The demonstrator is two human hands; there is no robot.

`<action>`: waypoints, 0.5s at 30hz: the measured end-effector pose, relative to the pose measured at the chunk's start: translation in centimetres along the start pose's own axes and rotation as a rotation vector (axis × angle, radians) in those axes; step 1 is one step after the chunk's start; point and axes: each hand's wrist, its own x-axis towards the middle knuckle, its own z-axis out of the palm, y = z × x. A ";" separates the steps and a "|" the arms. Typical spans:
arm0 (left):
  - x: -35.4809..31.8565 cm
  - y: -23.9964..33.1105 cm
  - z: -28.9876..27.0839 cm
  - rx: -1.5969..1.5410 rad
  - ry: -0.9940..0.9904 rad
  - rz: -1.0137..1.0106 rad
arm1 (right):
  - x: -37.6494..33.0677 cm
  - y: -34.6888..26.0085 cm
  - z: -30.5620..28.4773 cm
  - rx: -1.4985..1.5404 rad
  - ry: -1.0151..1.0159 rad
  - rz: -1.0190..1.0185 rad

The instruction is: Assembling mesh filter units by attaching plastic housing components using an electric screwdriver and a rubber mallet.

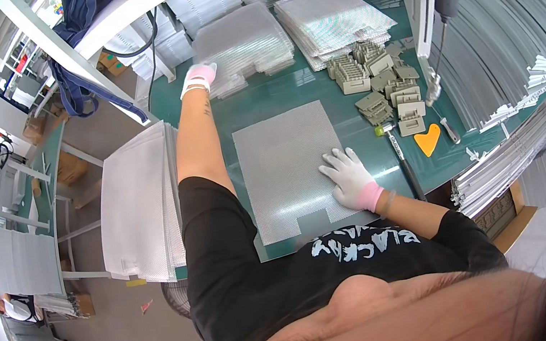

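- Right hand (350, 182) is lying open on the grey sheet (291, 167), near-middle worktop (274, 95), seemingly steadying it.
- Left hand (201, 76) is resting by the far-left stack (239, 39), grip unclear.
- Next move is probably needing single-sheet separation.

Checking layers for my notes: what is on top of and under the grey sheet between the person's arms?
The gloved right hand rests on the grey sheet near its right edge. Green tabletop shows around it; what lies beneath is covered.
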 end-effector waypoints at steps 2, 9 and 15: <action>0.1 1.5 0.4 0.073 -0.014 0.052 | -0.2 0.3 0.0 -0.006 0.006 0.022; 0.8 3.9 -1.3 -0.237 0.443 -0.105 | -0.7 1.0 0.0 0.000 0.001 0.077; 4.6 -5.7 0.0 -0.668 0.443 0.266 | -0.2 0.1 -0.2 0.040 0.048 0.006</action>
